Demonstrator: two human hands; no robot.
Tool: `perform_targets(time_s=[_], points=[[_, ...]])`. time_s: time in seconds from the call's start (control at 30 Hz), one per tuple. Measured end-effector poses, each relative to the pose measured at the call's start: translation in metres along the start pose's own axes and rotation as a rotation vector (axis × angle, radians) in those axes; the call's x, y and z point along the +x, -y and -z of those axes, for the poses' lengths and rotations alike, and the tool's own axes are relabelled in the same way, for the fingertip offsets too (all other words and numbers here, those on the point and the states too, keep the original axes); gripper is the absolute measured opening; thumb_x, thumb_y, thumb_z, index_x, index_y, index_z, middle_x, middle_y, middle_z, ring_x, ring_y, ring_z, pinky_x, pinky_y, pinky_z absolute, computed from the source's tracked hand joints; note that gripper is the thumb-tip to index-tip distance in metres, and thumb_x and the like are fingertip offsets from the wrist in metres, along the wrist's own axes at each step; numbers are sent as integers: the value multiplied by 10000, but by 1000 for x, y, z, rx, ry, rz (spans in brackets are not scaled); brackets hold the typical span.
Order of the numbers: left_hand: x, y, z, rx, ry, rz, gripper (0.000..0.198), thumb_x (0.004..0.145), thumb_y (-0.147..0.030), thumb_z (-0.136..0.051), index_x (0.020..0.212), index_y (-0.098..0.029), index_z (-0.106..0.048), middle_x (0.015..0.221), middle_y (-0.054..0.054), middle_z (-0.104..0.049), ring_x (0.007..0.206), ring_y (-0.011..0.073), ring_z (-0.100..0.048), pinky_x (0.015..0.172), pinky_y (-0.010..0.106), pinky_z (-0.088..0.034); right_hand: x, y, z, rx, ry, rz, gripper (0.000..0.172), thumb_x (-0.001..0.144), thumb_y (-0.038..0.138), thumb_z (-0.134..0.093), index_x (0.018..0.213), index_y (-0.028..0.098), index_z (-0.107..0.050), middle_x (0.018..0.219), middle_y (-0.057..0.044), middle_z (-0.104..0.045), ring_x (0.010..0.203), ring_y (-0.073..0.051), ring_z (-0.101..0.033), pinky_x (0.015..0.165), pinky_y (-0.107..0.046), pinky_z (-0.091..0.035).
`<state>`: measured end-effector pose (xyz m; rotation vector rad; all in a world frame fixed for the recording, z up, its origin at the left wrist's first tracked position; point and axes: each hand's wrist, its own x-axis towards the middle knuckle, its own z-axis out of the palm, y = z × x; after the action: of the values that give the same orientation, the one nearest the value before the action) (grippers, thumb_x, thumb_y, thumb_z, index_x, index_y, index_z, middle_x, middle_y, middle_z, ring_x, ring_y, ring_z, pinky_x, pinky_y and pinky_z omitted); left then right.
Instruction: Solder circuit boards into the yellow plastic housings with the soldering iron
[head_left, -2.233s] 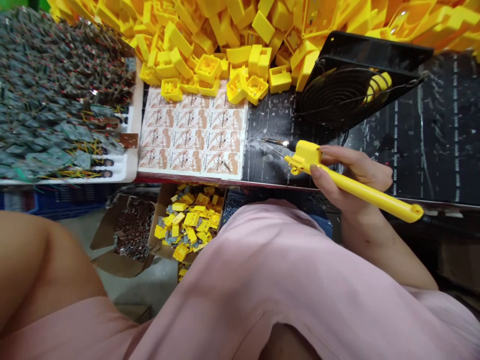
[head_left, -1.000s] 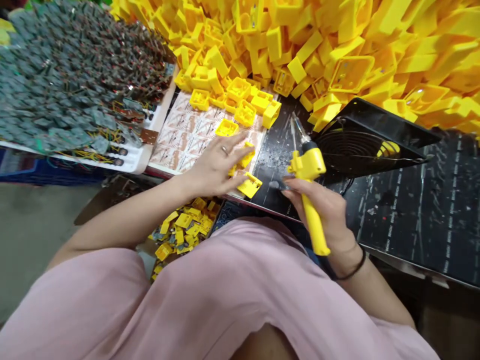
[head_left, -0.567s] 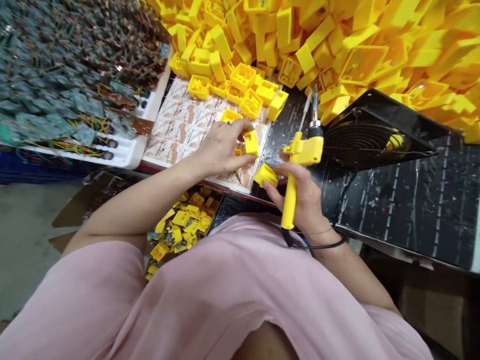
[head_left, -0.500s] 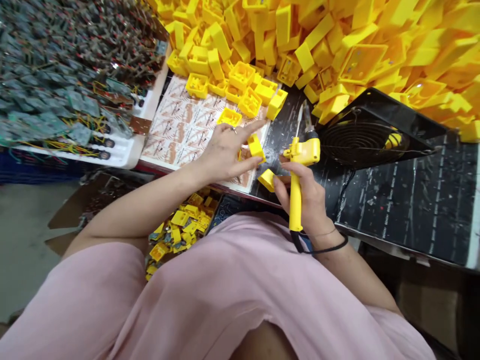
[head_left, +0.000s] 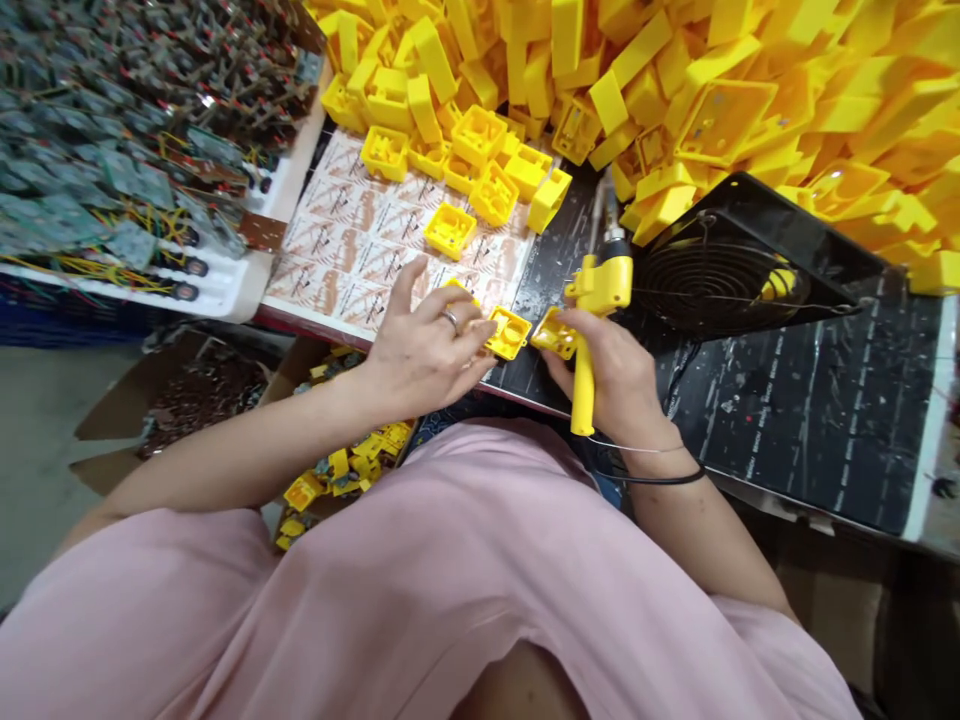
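Note:
My left hand (head_left: 435, 348) is at the front edge of the printed sheet, its thumb and fingers closed on a small yellow plastic case (head_left: 510, 333) with its open side up. Another yellow piece (head_left: 463, 291) shows partly behind its fingers. In my right hand (head_left: 622, 375) is a yellow soldering gun (head_left: 604, 285), tip pointing away from me and handle down. The same hand's fingers also hold a second yellow case (head_left: 555, 334), hollow side showing, close to the first but apart. A loose yellow case (head_left: 450, 231) lies on the sheet beyond my left hand.
A big heap of yellow cases (head_left: 675, 80) fills the back. A black fan (head_left: 720, 270) stands right of the soldering gun. Wired circuit boards (head_left: 97, 180) pile up in a white tray (head_left: 225, 285) at left. Below the table edge sits a box of yellow parts (head_left: 367, 455).
My left hand has drawn back toward me and turned the case it holds open side up. The case in my right hand has tilted to show its hollow side.

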<state>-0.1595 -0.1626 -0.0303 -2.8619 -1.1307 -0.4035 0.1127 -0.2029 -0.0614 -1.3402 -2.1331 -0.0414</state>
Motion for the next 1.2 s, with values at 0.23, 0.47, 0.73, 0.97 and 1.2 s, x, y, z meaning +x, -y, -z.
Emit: perform_targets(time_s=[0.23,0.47,0.73,0.97,1.2], points=[[-7,59,10,-172,186,17,689,1053,-567,-470,1593,-140,-488,1642,163,-530,1515,328,-507,1249,510,-442,-1,-2,28,-236,1,128,422,988,556,-711,1247,225,-666,799,-11,-678,699,-197,-621,691,-339,-410],[11,56,11,-90,338,26,573,1002,-443,-581,1527,-213,-577,1517,122,-645,1400,338,-590,1184,493,-434,13,-7,19,-27,109,244,387,1044,468,-648,1314,201,-575,956,-44,-747,833,-218,-698,804,-347,-542],[25,37,-3,-74,267,-25,575,984,-626,-671,1366,-198,-699,1243,128,-753,1140,313,-639,993,420,-427,9,4,-14,5,-23,202,604,964,511,-756,1435,201,-539,1086,-93,-758,924,-273,-742,865,-400,-596],[0,50,8,-39,149,68,610,1058,-557,-532,1546,-191,-551,1516,151,-634,1349,309,-590,1143,484,-430,11,-8,-10,77,24,257,680,941,378,-807,1536,260,-499,1155,-115,-787,893,-277,-799,758,-367,-659],[-52,162,54,171,70,520,809,890,-759,-555,1551,-292,-545,1689,64,-476,1593,410,-295,1273,715,-178,2,-11,1,106,-77,184,669,889,345,-859,1480,242,-560,1297,-150,-773,1068,-309,-806,881,-396,-695]])
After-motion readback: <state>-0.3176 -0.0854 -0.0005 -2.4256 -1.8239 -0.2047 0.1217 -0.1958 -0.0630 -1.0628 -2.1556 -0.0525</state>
